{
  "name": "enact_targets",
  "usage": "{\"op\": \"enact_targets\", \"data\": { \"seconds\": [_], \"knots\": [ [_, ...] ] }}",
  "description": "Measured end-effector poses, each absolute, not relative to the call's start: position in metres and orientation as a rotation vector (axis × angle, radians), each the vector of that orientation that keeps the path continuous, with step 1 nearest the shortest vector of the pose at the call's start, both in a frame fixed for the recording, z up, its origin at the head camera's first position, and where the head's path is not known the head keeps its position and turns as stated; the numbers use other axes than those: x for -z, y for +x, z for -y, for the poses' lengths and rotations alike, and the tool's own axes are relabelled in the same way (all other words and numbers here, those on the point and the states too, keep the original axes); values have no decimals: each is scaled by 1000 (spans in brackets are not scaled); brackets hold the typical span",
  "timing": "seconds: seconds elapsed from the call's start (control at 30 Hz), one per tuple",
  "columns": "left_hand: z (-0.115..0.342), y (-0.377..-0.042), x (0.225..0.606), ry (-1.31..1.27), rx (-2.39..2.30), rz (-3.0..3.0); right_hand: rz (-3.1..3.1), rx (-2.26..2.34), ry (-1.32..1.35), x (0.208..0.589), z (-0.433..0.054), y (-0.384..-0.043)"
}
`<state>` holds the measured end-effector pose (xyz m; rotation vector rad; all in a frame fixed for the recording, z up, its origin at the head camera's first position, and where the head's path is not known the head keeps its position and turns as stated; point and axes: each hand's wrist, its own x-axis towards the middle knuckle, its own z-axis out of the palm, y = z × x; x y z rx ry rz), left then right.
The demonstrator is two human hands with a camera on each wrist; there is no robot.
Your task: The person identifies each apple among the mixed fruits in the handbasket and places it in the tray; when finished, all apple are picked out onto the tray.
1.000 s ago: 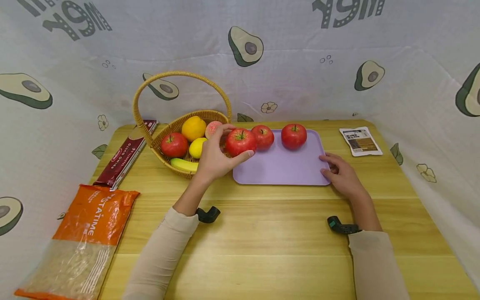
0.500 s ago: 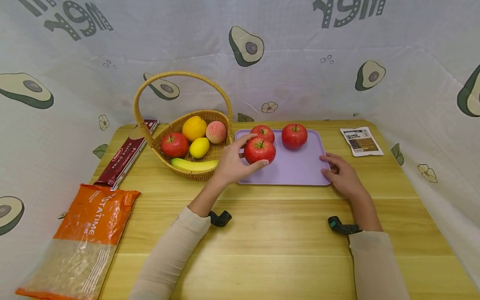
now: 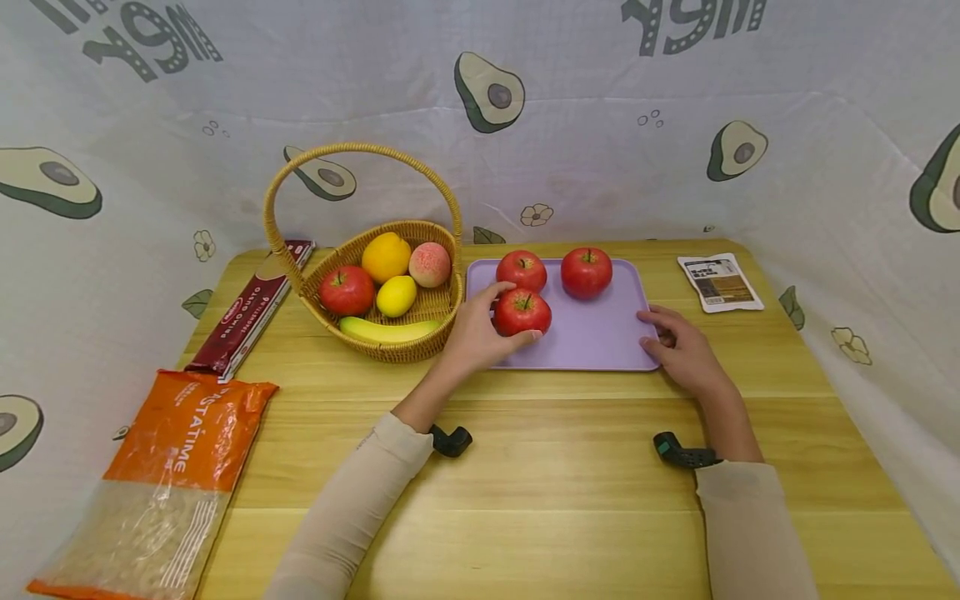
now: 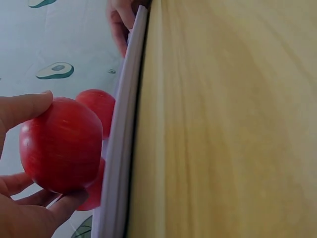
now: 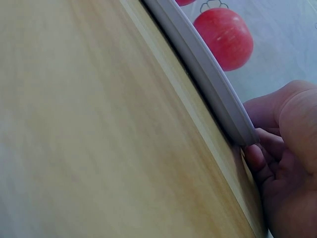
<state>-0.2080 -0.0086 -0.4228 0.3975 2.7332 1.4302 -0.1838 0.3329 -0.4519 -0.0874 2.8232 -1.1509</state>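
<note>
My left hand (image 3: 476,333) grips a red apple (image 3: 522,312) over the left part of the lilac tray (image 3: 585,346). In the left wrist view the thumb lies on one side of this apple (image 4: 62,144) and the fingers on the other; whether it touches the tray I cannot tell. Two more red apples sit on the tray, one (image 3: 521,271) just behind the held one and another (image 3: 587,273) at the back, right of centre. At the tray's right edge, my right hand (image 3: 686,350) pinches the rim (image 5: 247,131) between thumb and fingers.
Left of the tray stands a wicker basket (image 3: 401,354) with a red apple (image 3: 347,290), an orange fruit (image 3: 386,257), a peach (image 3: 430,264), a lemon (image 3: 397,296) and a banana (image 3: 390,331). Spaghetti (image 3: 251,317), a pasta bag (image 3: 161,483) and a white pouch (image 3: 720,283) lie around.
My left hand has carried the apple rightward from beside the basket to above the tray, then lower and nearer the front. The right hand has stayed on the tray's edge.
</note>
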Motion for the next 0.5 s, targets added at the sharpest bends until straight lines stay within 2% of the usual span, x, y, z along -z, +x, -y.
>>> {"op": "enact_targets", "data": {
  "seconds": [0.5],
  "knots": [
    [9,-214,442,415,-1419,-2722,-2811,1160,-78,452,-334,-184]
  ]
}}
